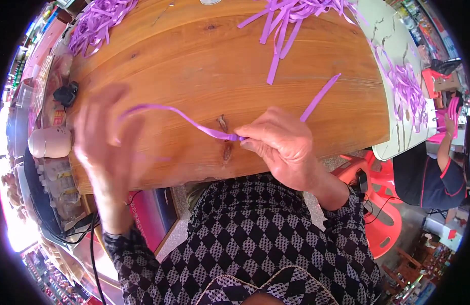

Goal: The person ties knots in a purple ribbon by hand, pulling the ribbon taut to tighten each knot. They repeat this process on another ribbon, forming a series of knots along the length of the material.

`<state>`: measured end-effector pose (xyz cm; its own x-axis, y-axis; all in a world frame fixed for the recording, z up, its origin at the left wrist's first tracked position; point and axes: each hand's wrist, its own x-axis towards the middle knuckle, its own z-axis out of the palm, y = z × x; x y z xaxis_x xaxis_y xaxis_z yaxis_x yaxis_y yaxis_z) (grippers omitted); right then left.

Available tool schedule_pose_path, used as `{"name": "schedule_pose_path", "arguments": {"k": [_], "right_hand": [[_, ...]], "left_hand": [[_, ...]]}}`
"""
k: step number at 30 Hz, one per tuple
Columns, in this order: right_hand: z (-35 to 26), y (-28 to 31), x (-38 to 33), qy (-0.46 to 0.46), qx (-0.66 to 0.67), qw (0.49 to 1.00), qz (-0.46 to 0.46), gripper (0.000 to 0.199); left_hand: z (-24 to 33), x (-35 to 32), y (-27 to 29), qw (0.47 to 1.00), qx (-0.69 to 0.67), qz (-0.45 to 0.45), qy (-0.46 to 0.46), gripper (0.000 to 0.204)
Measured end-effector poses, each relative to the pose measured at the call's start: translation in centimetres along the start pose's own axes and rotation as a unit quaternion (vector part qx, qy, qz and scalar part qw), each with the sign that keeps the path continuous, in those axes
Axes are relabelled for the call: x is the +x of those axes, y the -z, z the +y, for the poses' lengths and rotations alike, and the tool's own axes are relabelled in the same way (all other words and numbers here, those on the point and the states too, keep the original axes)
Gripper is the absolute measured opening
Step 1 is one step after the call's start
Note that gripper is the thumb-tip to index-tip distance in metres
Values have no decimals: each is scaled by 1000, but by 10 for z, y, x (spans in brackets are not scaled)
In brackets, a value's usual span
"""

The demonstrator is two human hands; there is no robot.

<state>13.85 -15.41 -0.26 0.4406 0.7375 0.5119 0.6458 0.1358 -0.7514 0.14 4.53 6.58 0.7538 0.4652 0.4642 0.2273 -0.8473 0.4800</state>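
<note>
My right hand (285,147) is closed in a pinch on a purple ribbon (194,124), above the front part of the wooden table. A small folded or knotted bit of the ribbon shows at the fingertips. From there one length arcs left in a loose curve. Beyond my knuckles another purple length (321,96) slants away to the upper right; whether it belongs to the same ribbon is hidden by the hand. My left hand (108,134) is raised over the table's left side, blurred by motion, its fingers stretched apart. The ribbon's left end blurs out beside those fingers.
Purple ribbon heaps lie at the table's far left (100,23) and far middle (301,12). More ribbons (407,86) lie on a white marbled table (384,145) at right. A pinkish rounded object (49,142) stands left. Another person (428,175) is near red plastic chairs (384,229).
</note>
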Motion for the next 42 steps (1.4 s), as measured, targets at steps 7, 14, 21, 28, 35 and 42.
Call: {"name": "schedule_pose_path", "arguments": {"k": [7, 14, 21, 28, 35, 42], "right_hand": [[-9, 2, 1, 66, -101, 993, 9, 26], [-13, 0, -3, 81, -39, 996, 5, 22], [11, 81, -19, -103, -115, 986, 65, 8], [88, 215, -66, -247, -221, 909, 253, 6], [120, 268, -104, -282, -235, 874, 318, 10], [105, 241, -80, -323, 143, 836, 420, 17]], "left_hand": [[35, -23, -51, 804, -464, -304, 215, 18], [31, -27, -48, 729, -468, -378, 326, 25], [-32, -26, -12, 853, -336, -207, 341, 18], [-92, -16, 26, 849, -392, -164, 314, 24], [-140, -34, 48, 819, -447, -137, 332, 30], [-151, -25, 23, 692, -646, -10, 322, 18]]}}
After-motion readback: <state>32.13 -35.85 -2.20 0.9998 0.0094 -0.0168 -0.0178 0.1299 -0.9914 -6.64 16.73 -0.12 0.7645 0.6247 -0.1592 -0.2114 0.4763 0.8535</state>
